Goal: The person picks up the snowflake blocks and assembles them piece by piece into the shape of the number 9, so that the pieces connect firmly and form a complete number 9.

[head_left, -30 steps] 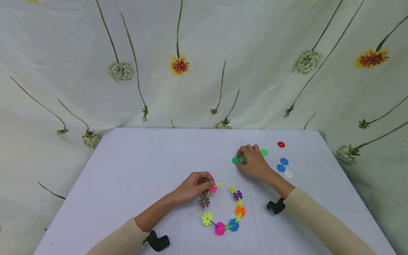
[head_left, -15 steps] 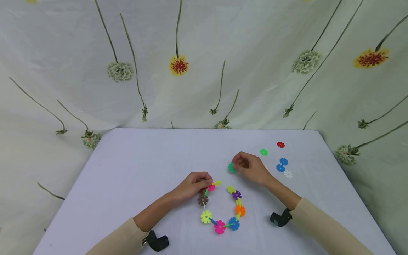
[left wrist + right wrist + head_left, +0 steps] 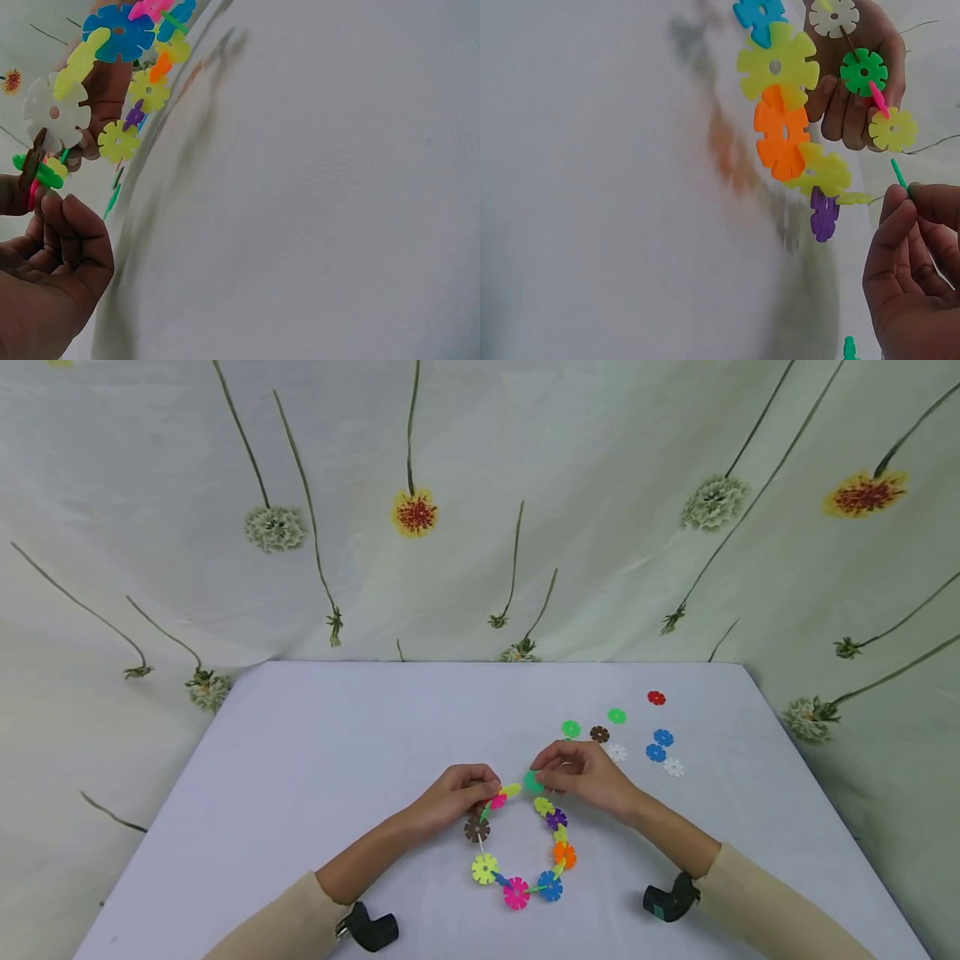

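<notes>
A ring-shaped chain of interlocking flower discs (image 3: 516,893) in several colours hangs from my left hand (image 3: 459,797), which pinches it near the pink disc (image 3: 498,802). Its two ends stand apart: a yellow disc (image 3: 512,790) beside my left fingertips and another yellow disc (image 3: 543,807) to the right, joined to a purple one (image 3: 557,819). My right hand (image 3: 592,774) pinches a single green disc (image 3: 533,782) between thumb and index finger, close to the left yellow end. In the right wrist view this green disc (image 3: 898,174) shows edge-on, just below the yellow end disc (image 3: 892,129).
Loose flower discs lie on the white table (image 3: 337,727) beyond my right hand: a red one (image 3: 656,697), green ones (image 3: 617,716), a brown one (image 3: 599,734), blue ones (image 3: 663,737) and white ones (image 3: 673,767). A flowered cloth (image 3: 465,510) hangs behind.
My right hand has come from the loose discs toward the chain's open ends with the green disc pinched, uncovering brown and white discs. The left hand holds the chain nearly still.
</notes>
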Action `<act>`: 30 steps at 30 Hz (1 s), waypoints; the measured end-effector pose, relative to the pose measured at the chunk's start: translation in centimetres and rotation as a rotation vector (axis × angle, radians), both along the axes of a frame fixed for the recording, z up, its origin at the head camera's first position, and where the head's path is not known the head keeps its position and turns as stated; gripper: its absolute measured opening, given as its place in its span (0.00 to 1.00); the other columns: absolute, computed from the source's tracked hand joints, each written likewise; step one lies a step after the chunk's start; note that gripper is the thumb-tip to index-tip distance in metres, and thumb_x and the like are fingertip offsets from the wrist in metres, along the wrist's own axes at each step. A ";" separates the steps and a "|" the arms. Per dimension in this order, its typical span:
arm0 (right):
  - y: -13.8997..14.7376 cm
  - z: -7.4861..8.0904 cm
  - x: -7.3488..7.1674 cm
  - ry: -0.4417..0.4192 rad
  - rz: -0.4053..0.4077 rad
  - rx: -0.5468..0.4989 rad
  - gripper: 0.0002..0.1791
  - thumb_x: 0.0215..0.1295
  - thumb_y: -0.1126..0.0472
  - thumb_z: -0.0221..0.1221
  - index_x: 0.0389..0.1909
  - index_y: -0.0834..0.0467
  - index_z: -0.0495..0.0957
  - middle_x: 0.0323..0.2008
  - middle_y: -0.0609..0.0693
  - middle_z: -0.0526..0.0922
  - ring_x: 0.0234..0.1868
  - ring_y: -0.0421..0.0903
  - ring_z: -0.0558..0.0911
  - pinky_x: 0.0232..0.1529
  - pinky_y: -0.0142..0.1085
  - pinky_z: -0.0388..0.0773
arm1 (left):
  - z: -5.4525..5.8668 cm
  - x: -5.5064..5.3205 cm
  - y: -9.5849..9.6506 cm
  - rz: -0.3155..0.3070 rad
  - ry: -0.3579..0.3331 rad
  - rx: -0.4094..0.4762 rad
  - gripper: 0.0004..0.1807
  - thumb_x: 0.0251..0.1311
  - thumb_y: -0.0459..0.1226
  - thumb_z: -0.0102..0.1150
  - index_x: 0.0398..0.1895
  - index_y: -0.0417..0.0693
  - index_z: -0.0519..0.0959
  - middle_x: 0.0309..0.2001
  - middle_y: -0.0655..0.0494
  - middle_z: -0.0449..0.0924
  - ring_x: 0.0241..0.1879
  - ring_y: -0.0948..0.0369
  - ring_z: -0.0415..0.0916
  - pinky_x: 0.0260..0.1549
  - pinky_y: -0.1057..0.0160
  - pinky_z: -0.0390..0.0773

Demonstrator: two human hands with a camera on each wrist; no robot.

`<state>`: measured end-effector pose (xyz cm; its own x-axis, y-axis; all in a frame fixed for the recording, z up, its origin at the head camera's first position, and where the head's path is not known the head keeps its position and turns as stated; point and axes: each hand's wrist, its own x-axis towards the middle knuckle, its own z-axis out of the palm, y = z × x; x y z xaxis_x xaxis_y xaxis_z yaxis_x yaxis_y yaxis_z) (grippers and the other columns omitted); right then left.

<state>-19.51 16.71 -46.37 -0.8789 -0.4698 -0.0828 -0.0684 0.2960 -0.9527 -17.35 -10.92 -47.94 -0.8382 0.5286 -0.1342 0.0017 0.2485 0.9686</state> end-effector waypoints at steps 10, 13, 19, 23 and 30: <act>-0.5 -0.1 0.6 -0.021 0.018 -0.019 0.11 0.74 0.60 0.67 0.51 0.61 0.85 0.40 0.62 0.87 0.33 0.45 0.88 0.42 0.34 0.88 | 0.4 0.3 0.0 -0.003 0.002 -0.035 0.14 0.80 0.39 0.53 0.48 0.34 0.80 0.30 0.61 0.75 0.30 0.66 0.70 0.34 0.71 0.74; -0.6 -0.1 0.7 -0.042 0.008 -0.034 0.11 0.74 0.60 0.67 0.51 0.61 0.85 0.41 0.61 0.87 0.33 0.44 0.87 0.43 0.34 0.88 | 0.3 0.3 -0.1 0.000 0.013 -0.048 0.14 0.81 0.39 0.53 0.48 0.34 0.80 0.31 0.62 0.75 0.30 0.66 0.70 0.33 0.71 0.74; -0.8 -0.1 1.0 -0.073 -0.011 -0.046 0.11 0.75 0.59 0.66 0.52 0.60 0.85 0.41 0.54 0.86 0.35 0.43 0.88 0.44 0.34 0.88 | 0.3 0.2 -0.2 0.001 0.020 -0.043 0.14 0.80 0.39 0.53 0.47 0.34 0.80 0.30 0.61 0.75 0.30 0.66 0.70 0.33 0.71 0.74; -0.8 -0.1 1.1 -0.074 -0.011 -0.056 0.12 0.75 0.60 0.66 0.52 0.62 0.84 0.41 0.57 0.87 0.35 0.43 0.88 0.44 0.34 0.88 | 0.3 0.2 -0.2 0.008 0.022 -0.045 0.14 0.79 0.39 0.53 0.46 0.34 0.80 0.30 0.61 0.75 0.30 0.66 0.70 0.32 0.71 0.73; -0.9 -0.4 1.1 -0.071 0.007 -0.070 0.13 0.76 0.60 0.65 0.53 0.65 0.83 0.43 0.64 0.85 0.35 0.43 0.87 0.44 0.32 0.88 | 0.2 0.2 -0.2 0.023 0.010 -0.046 0.14 0.79 0.39 0.54 0.46 0.34 0.80 0.29 0.61 0.75 0.30 0.66 0.70 0.32 0.71 0.73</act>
<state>-18.40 15.82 -46.74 -0.8685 -0.4830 -0.1120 -0.0017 0.2287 -0.9735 -17.14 -11.15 -47.75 -0.8516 0.5023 -0.1495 0.0051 0.2932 0.9560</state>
